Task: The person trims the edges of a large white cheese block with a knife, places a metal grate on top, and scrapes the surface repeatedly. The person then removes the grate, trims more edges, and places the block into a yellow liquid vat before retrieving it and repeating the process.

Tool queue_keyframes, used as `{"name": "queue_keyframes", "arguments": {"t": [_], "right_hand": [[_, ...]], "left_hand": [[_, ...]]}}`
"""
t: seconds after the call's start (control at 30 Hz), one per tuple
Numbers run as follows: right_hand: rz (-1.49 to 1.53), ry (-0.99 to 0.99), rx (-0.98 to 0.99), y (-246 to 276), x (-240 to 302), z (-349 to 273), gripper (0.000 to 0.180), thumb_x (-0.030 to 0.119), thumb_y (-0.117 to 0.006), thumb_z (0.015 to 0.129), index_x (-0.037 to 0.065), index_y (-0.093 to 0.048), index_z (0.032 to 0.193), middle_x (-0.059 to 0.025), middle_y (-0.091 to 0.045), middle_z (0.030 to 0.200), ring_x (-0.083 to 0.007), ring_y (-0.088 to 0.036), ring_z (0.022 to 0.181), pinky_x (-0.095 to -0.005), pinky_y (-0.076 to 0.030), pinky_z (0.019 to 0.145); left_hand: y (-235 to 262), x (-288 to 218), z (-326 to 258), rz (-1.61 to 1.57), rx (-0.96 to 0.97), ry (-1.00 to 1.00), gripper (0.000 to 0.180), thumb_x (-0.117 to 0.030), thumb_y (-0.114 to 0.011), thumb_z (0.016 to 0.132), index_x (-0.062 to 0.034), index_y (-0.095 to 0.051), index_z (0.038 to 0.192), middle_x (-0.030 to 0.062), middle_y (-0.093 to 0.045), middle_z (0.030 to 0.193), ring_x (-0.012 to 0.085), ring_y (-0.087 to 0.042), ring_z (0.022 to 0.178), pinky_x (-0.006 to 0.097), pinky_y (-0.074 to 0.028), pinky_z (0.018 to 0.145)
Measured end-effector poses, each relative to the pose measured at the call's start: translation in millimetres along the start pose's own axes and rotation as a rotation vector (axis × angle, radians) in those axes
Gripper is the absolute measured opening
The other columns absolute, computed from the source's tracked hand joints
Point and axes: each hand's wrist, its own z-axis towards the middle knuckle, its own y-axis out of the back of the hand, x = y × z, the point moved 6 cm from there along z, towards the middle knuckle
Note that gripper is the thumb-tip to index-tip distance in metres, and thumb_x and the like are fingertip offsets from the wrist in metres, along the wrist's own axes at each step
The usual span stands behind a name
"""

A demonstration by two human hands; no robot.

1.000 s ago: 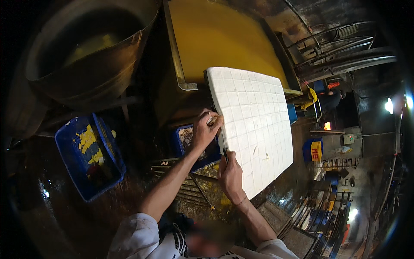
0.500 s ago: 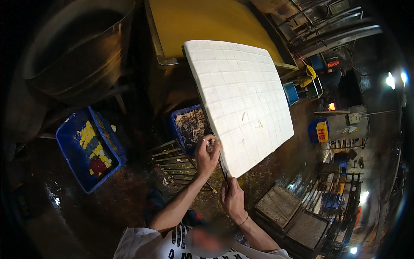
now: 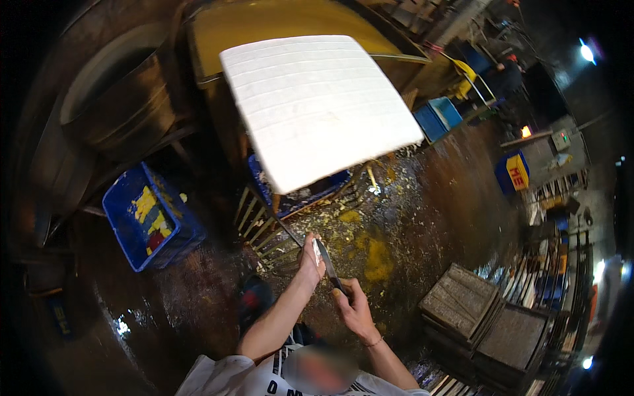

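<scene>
My right hand (image 3: pixel 354 307) is closed around the handle of a knife (image 3: pixel 327 263), its dark blade pointing up and left. Close against that blade, my left hand (image 3: pixel 310 261) is closed with a small white scrap (image 3: pixel 317 249) at its fingers. Beyond both hands, apart from them, is a large white slab (image 3: pixel 323 112) with parallel lines scored across its top. Beneath its near edge a blue crate (image 3: pixel 290 210) partly shows, the rest hidden by the slab.
A slatted rack (image 3: pixel 254 228) stands left of my hands. Further left is a blue tub (image 3: pixel 191 231) with yellow pieces and a metal drum (image 3: pixel 125 99). A vat of yellow liquid (image 3: pixel 284 23) lies behind the slab. Wooden boxes (image 3: pixel 460 300) stand at right; crumbs litter the wet floor.
My hands and the knife have come away from the slab's near edge toward my body. In view the slab sits further up and left, and more floor shows between.
</scene>
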Motion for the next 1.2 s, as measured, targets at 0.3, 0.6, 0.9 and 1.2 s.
{"name": "queue_keyframes", "arguments": {"t": [0.3, 0.6, 0.9, 1.2], "right_hand": [[0.088, 0.018, -0.153, 142, -1, -9, 0.015, 0.012, -0.057, 0.100, 0.002, -0.052, 0.110, 0.0040, -0.048, 0.076, -0.0040, -0.041, 0.068, -0.0233, -0.038, 0.058], [-0.063, -0.276, -0.152, 248, -61, 62, 0.017, 0.011, -0.055, 0.098, 0.003, -0.056, 0.112, 0.0029, -0.050, 0.073, -0.0067, -0.045, 0.063, -0.0264, -0.040, 0.056], [-0.600, -0.238, 0.263, 283, -118, 166, 0.039, 0.013, -0.063, 0.092, 0.011, -0.061, 0.130, -0.0174, -0.068, 0.093, -0.0248, -0.061, 0.073, -0.0334, -0.049, 0.070], [-0.407, 0.461, 0.435, 329, -25, 232, 0.037, 0.023, -0.066, 0.094, 0.003, -0.060, 0.125, -0.0231, -0.062, 0.116, -0.0353, -0.060, 0.103, -0.0396, -0.047, 0.089]], "left_hand": [[-21, -103, 156, 0.576, -0.143, -0.333, 0.114, -0.081, -0.044, 0.084, -0.0028, -0.004, 0.156, 0.0226, -0.020, 0.159, 0.0356, -0.024, 0.146, 0.055, -0.015, 0.120], [87, -27, 193, 3.272, 0.148, -0.082, 0.041, -0.025, -0.065, 0.088, -0.0159, -0.062, 0.129, 0.0060, -0.055, 0.140, 0.0308, -0.038, 0.138, 0.062, -0.021, 0.115], [-5, -40, 65, 2.612, 0.503, -1.108, 0.035, -0.007, -0.067, 0.074, -0.0087, -0.066, 0.109, 0.0068, -0.065, 0.109, 0.0280, -0.055, 0.114, 0.045, -0.037, 0.104], [-259, -20, -216, 1.850, 0.079, -1.335, 0.025, 0.007, -0.065, 0.074, -0.0003, -0.066, 0.099, 0.0155, -0.067, 0.095, 0.0315, -0.065, 0.086, 0.039, -0.053, 0.076]]}}
